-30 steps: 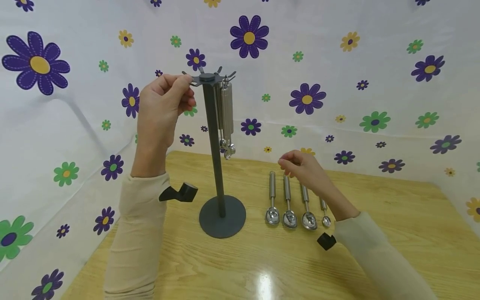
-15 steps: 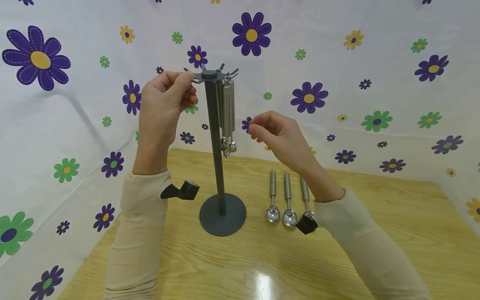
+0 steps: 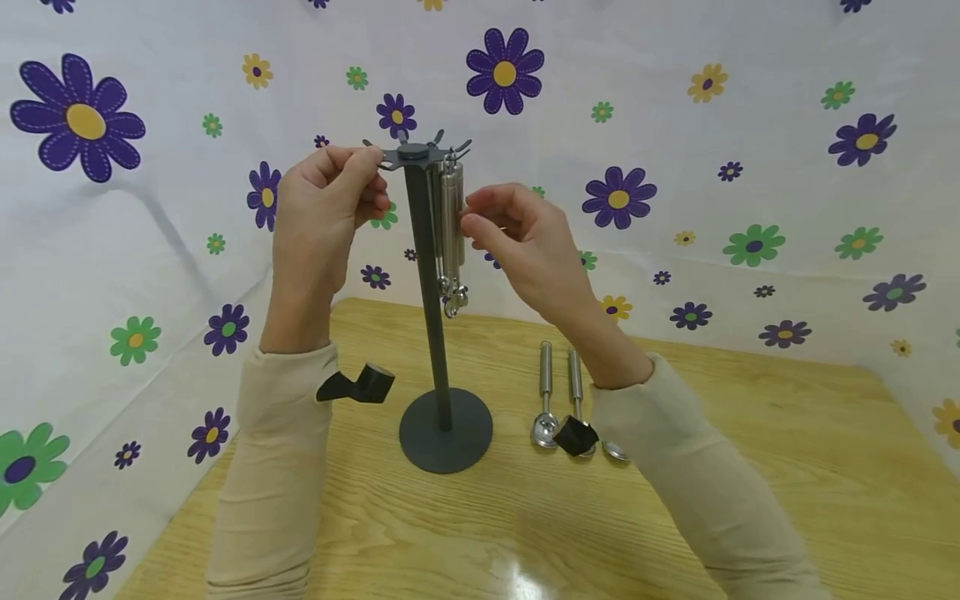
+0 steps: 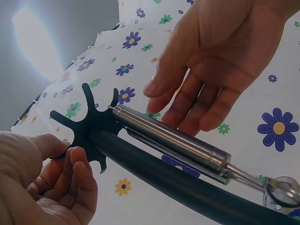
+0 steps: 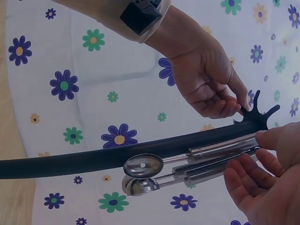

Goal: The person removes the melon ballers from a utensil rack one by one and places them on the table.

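Observation:
A dark metal stand [image 3: 429,292] with a round base and hooked top stands upright on the table. My left hand [image 3: 315,233] pinches one hook at its top between thumb and fingers; the left wrist view shows this pinch by the left hand [image 4: 61,187]. Several steel measuring spoons [image 3: 452,217] hang on the stand's right side, bowls down. Beside their handles is my right hand [image 3: 536,250], fingers loosely bent with nothing gripped. In the right wrist view, the right hand's [image 5: 276,176] fingertips lie close to the handles [image 5: 225,150]; contact is unclear.
On the wooden table [image 3: 450,533], right of the base, lie steel scoops [image 3: 545,367], some partly covered by the right forearm and the black wrist camera [image 3: 576,436]. A white cloth with printed flowers [image 3: 617,198] stands behind the table.
My right hand has moved up and left from above the scoops on the table to the hanging spoons. My left hand keeps its pinch on the stand's top.

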The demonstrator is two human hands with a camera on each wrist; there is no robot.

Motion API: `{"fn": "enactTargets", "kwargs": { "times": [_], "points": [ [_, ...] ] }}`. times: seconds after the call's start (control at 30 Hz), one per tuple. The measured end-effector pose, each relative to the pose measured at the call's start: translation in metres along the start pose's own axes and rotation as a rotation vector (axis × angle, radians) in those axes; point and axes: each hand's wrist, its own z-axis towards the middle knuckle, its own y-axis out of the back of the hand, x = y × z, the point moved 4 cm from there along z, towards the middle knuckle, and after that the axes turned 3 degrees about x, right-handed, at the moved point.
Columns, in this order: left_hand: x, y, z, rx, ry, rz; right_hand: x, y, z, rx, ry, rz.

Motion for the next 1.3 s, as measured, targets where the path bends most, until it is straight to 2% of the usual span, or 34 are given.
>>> {"fn": "enactTargets", "kwargs": {
  "times": [0.17, 0.43, 0.7, 0.83, 0.97, 1.13, 1.3],
  "points": [
    [0.001, 0.000, 0.000, -0.002, -0.008, 0.004, -0.006, -0.009, 0.001, 0.027, -0.026, 0.026],
    [0.001, 0.001, 0.000, 0.001, -0.016, 0.002, -0.014, -0.018, -0.001, 0.136, -0.028, 0.041],
    [0.000, -0.001, -0.001, 0.004, -0.013, -0.007, -0.010, -0.004, -0.001, 0.214, -0.066, 0.024],
    [0.000, -0.002, -0.001, 0.003, 0.001, 0.003, -0.008, 0.007, -0.001, 0.238, -0.101, -0.028],
    [0.001, -0.003, -0.002, -0.002, 0.003, 0.010, -0.001, 0.019, -0.002, 0.229, -0.111, -0.067],
    [0.002, -0.004, -0.002, -0.006, -0.002, 0.010, -0.001, 0.038, -0.009, 0.164, -0.116, -0.081],
    [0.002, -0.004, -0.001, -0.005, -0.006, 0.006, -0.012, 0.052, -0.026, 0.145, -0.207, -0.127]
  ]
}}
